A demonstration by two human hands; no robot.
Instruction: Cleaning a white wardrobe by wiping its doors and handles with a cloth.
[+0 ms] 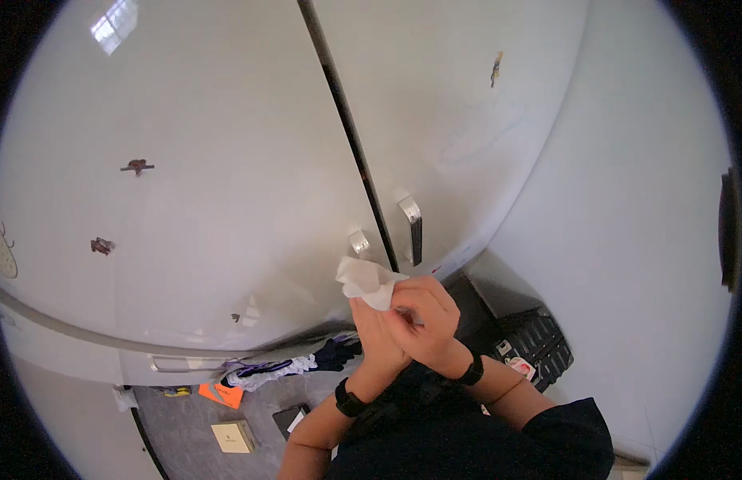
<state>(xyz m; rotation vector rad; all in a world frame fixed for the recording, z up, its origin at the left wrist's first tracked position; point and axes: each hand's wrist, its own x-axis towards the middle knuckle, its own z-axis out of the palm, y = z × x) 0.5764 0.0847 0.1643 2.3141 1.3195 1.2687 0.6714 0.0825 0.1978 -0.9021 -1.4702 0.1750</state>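
Both of my hands are close together in front of tall white cabinet doors (203,208). A crumpled white tissue (368,282) rises from between the fingers. My right hand (429,316) is closed, its bent fingers pinching the tissue's right edge. Just below and to the left, my left hand (376,332) touches the right one and has its fingers at the tissue's lower edge; their tips are partly covered. Beyond the tissue is a silver door handle (360,242), partly hidden. A second handle (413,230), silver and dark, is on the right-hand door.
A dark gap strip (344,112) separates the doors. Dark gloves (336,354) and lacy cloth hang by a lower handle (175,364). An orange box (221,394) and a cream box (232,438) lie on the grey floor. A black ribbed case (539,344) stands at right.
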